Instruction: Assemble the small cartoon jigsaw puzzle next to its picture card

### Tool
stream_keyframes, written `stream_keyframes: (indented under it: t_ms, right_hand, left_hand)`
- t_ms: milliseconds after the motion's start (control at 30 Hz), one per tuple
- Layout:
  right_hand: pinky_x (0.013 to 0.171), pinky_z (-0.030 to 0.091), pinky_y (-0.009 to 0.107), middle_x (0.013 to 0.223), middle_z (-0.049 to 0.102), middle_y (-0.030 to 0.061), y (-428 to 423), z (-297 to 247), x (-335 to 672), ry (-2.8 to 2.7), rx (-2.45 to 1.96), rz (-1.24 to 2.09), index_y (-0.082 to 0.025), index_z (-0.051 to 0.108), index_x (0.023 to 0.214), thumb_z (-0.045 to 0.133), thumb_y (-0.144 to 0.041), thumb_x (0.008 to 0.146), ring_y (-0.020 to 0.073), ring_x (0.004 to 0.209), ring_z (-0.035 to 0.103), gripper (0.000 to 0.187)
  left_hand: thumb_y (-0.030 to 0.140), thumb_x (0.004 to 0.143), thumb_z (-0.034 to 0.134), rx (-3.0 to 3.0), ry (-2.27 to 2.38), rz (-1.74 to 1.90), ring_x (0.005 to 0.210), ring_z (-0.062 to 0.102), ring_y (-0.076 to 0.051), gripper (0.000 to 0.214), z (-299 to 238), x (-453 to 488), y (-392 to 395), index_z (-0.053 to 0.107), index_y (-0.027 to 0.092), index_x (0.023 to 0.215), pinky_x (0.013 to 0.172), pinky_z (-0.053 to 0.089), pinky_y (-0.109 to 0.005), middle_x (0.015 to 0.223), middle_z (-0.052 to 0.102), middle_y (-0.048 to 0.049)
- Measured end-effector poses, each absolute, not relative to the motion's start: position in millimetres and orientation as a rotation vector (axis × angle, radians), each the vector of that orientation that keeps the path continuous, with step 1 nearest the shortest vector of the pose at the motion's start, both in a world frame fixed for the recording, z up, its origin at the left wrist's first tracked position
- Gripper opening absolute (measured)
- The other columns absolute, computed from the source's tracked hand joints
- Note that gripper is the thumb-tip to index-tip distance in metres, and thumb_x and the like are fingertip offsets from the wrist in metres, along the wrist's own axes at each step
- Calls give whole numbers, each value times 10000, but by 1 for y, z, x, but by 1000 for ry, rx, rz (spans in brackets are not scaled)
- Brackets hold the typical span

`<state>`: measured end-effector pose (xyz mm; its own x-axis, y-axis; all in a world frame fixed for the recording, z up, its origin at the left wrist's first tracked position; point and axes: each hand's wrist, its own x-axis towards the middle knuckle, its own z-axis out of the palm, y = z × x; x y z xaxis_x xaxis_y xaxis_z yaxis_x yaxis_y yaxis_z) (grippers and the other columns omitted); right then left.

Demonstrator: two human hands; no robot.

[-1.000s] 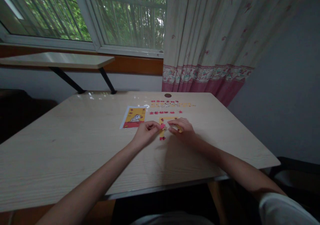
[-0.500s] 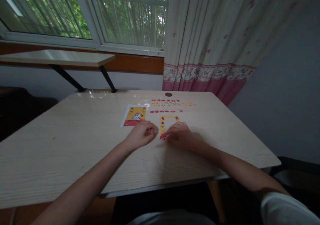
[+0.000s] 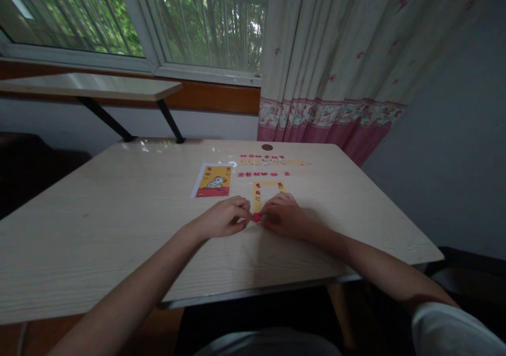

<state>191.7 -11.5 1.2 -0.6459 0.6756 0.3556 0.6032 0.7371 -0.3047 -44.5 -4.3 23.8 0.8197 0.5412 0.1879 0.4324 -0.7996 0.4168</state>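
A jigsaw puzzle frame (image 3: 256,200), part-assembled with a yellow border and small dark figures, lies flat on the table. At its lower left corner is a red puzzle piece (image 3: 257,217). My right hand (image 3: 286,216) has its fingers closed at that piece and covers the lower right of the frame. From the other side, my left hand (image 3: 227,217) reaches in with its index fingertip against the piece, its thumb apart below. A printed picture (image 3: 215,181) of a white animal on yellow and red lies left of the frame.
Behind the frame lie rows of loose pieces: red pieces (image 3: 263,175) nearer, yellow and white pieces (image 3: 272,162) beyond. A dark round disc (image 3: 267,147) sits near the table's (image 3: 138,214) back edge. A raised shelf (image 3: 95,86) stands at the back left.
My left hand has moved slightly right and its index finger has stretched out to the red puzzle piece. My right hand stays nearly in place. The view has shifted slightly.
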Motion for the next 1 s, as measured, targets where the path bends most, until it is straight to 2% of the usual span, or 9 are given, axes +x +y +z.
stream_keyframes:
  t_ms: [367, 667, 1000]
  right_hand:
    - [845, 319, 354, 983, 689, 39, -12, -1, 192, -2555, -852, 171, -217, 668, 949, 568, -316, 858, 198, 922, 527, 167]
    - [866, 335, 355, 1020, 689, 38, -10, 0, 193, -2625, -834, 238, -223, 647, 1036, 531, -277, 885, 200, 980, 526, 197]
    - [878, 333, 360, 1008, 688, 57, -9, 5, 193, -2729, -767, 97, -196, 644, 1024, 491, -261, 915, 202, 987, 517, 199]
  left_hand:
    - [156, 804, 533, 2675, 748, 402, 818, 548, -170, 195, 25, -45, -4, 700, 186, 899, 741, 457, -280, 842, 576, -47]
    - [166, 804, 542, 2691, 821, 397, 847, 557, -185, 255, 22, -47, -1, 684, 199, 1013, 756, 464, -302, 888, 591, -57]
    - [172, 801, 543, 2720, 834, 360, 852, 554, -185, 272, 22, -46, -1, 677, 206, 1035, 754, 469, -296, 905, 574, -55]
